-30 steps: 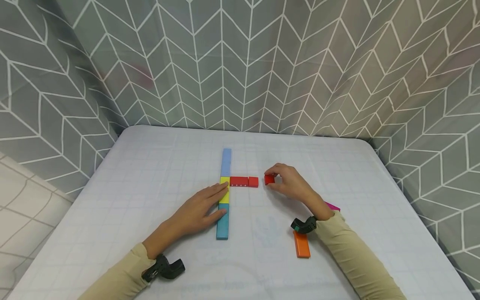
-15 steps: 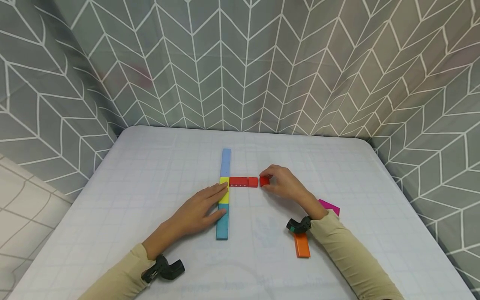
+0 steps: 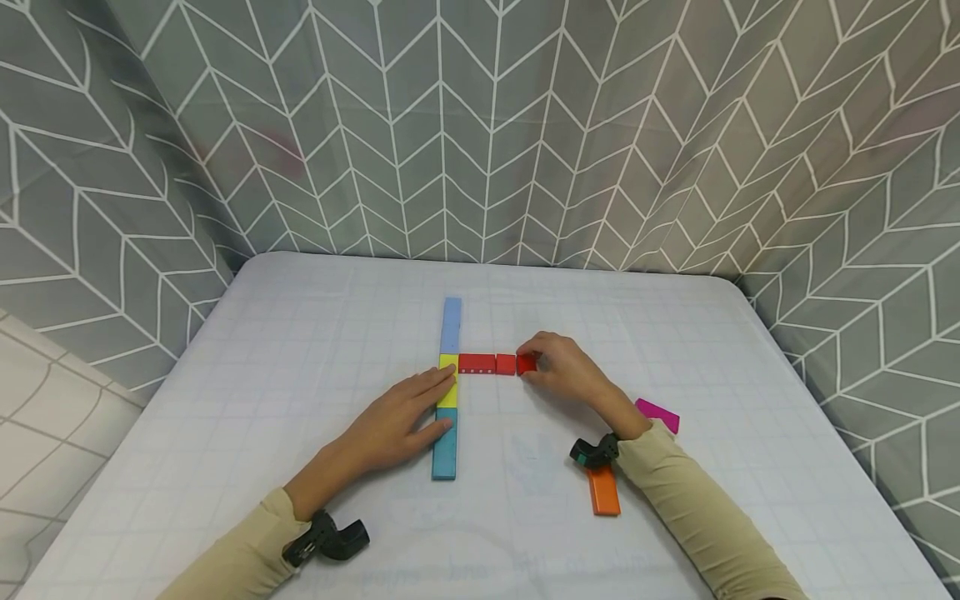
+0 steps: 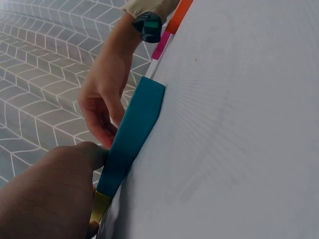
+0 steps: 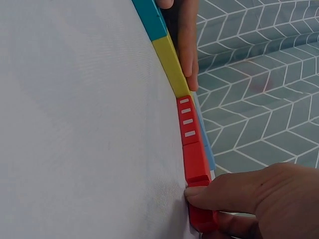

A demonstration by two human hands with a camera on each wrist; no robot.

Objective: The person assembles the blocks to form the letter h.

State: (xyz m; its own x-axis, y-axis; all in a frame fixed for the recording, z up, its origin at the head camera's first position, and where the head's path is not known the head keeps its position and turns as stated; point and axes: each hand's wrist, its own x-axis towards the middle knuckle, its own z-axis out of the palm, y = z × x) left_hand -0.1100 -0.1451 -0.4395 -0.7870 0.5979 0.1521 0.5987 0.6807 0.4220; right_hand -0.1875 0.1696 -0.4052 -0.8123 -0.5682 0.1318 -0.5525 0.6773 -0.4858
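Note:
My left hand [image 3: 393, 421] lies flat with extended fingers over the yellow block [image 3: 449, 399], its thumb on the teal block [image 3: 445, 458]. A light blue block [image 3: 451, 325] continues this column at the far end. From the yellow block, a red block with white marks [image 3: 477, 363] runs rightward, followed by a smaller red block [image 3: 506, 364]. My right hand [image 3: 570, 371] pinches another red block [image 5: 200, 219] between thumb and fingers, right at the end of that red row. In the right wrist view its thumb covers part of the held block.
To the right, partly beside the right forearm, lies a magenta block [image 3: 658, 414]. An orange block [image 3: 604, 492] is nearer the front, its far end under the wrist camera [image 3: 594, 451] in the head view. A white cloth covers the table [image 3: 337, 325]; patterned curtains [image 3: 480, 133] stand behind it.
My right hand has moved left with the pinched red block, narrowing the gap to the red row until the block sits at its end. The left hand stays in place.

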